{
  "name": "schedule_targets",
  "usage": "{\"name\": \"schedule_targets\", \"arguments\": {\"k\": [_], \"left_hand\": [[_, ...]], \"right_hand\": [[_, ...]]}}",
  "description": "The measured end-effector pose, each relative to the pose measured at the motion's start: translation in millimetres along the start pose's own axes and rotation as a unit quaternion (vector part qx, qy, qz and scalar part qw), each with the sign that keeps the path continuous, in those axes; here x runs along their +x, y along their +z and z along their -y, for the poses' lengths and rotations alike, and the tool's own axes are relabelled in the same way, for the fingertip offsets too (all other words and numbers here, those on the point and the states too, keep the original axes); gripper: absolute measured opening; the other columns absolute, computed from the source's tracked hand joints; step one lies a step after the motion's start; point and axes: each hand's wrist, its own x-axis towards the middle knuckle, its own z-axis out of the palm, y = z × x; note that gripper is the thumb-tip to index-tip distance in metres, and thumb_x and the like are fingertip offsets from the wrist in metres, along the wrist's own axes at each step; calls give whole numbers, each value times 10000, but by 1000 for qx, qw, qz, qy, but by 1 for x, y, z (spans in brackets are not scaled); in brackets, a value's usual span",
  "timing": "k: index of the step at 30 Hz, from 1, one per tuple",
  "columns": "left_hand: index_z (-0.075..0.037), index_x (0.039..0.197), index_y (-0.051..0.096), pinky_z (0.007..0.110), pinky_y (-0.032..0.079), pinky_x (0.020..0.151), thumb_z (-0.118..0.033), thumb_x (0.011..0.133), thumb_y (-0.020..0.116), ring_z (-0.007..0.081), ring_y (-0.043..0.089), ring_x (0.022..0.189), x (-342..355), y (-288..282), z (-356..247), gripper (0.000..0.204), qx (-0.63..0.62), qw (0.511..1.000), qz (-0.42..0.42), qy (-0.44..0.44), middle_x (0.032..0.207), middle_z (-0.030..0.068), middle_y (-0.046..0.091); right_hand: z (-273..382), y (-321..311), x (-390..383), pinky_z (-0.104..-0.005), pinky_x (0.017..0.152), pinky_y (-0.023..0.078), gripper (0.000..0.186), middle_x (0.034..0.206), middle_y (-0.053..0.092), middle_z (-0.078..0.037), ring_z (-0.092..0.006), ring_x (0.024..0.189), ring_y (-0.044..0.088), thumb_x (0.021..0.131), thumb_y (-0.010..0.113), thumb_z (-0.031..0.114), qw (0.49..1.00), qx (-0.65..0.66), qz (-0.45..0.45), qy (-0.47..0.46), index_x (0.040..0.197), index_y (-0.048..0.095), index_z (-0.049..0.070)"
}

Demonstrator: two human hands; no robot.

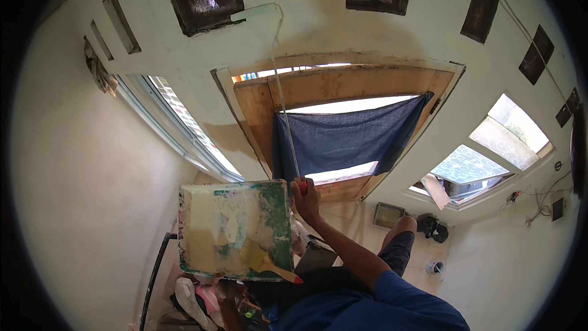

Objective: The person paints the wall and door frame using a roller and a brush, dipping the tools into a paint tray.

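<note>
Pale wall, roller [256,11] above right grip [305,199]

The pale tiled floor [358,217] carries a shallow rectangular tray [389,214] close to the wall, right of the doorway. Just beyond it lies a dark bundle [432,227], and nearer, apart from both, a small round white container [435,266]. At the lower left, bags and cloths [195,299] lie heaped together. The green, paint-smeared paint tray [214,233] bears a paintbrush [268,263] lying flat at its lower right corner
</note>
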Motion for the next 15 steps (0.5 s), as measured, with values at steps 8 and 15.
{"name": "schedule_targets", "arguments": {"k": [8,15], "left_hand": [[-48,1145,505,484,466,818,-181,692,620,292,519,1038,2,-16,-6,486,-39,991,74,-101,1171,91,524],[-49,1155,502,442,459,826,-191,676,627,276,524,1010,3,1,0,515,1,999,39,9,1135,72,530]], "right_hand": [[-51,-46,-49,-402,654,471,384,771,607,-168,-295,694,608,856,630,357,995,-101,-5,12,1021,536,22],[-52,-94,-75,-432,617,478,342,728,614,-190,-370,674,621,858,628,322,991,-130,-31,0,998,538,23]]}}
